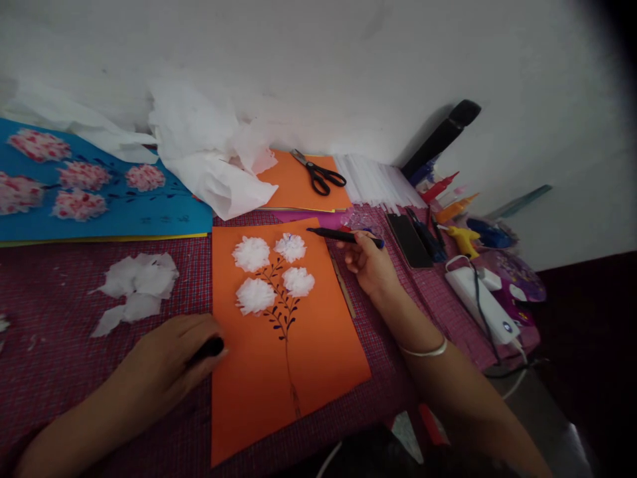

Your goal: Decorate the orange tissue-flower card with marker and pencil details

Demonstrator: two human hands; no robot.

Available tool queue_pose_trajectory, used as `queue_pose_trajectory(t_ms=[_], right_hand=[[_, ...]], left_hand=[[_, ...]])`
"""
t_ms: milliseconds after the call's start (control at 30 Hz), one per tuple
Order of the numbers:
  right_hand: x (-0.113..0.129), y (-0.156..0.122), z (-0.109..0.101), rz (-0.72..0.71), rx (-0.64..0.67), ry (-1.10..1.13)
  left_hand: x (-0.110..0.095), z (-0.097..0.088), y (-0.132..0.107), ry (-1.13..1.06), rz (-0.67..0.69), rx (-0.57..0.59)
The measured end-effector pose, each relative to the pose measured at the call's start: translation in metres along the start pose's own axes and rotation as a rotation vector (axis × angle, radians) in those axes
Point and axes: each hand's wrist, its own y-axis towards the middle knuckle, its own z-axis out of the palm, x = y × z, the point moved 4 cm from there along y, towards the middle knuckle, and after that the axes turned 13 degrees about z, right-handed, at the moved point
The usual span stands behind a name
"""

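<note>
Marker (343, 235): pinched in my right hand (371, 265), lying crosswise, tip at paper's (323, 345) far right corner; left hand (164, 372) gripped cap (209, 348).

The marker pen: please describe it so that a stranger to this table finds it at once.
Find the big orange sheet with four white paper flowers, mid-table. Beside its upper right corner, the right hand holds the marker pen. It is long, thin and black, the only pen held.

Black marker (343, 235) level, its cap (209, 347) well apart
</note>
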Motion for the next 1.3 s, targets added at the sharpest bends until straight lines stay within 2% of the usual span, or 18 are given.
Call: queue_pose_trajectory(t_ms=[200,433,833,1000,1167,1300], right_hand=[[-0.001,-0.005,0.008,-0.075,0.006,-0.057],[-0.002,-0.004,0.009,-0.086,0.019,-0.080],[-0.002,-0.002,0.011,-0.062,0.047,-0.099],[-0.002,-0.002,0.013,-0.022,0.065,-0.114],[0.006,-0.004,-0.004,0.101,0.009,0.123],[0.008,-0.009,-0.016,0.182,0.036,0.149]], left_hand=[[0.006,0.005,-0.005,-0.002,0.006,0.042],[0.004,0.005,-0.003,-0.009,-0.003,0.060],[0.005,0.004,-0.003,0.006,0.021,0.024],[0.005,0.003,-0.003,0.028,0.020,0.022],[0.004,0.002,-0.002,0.028,0.018,0.038],[0.004,0.000,-0.001,0.025,-0.003,0.028]])
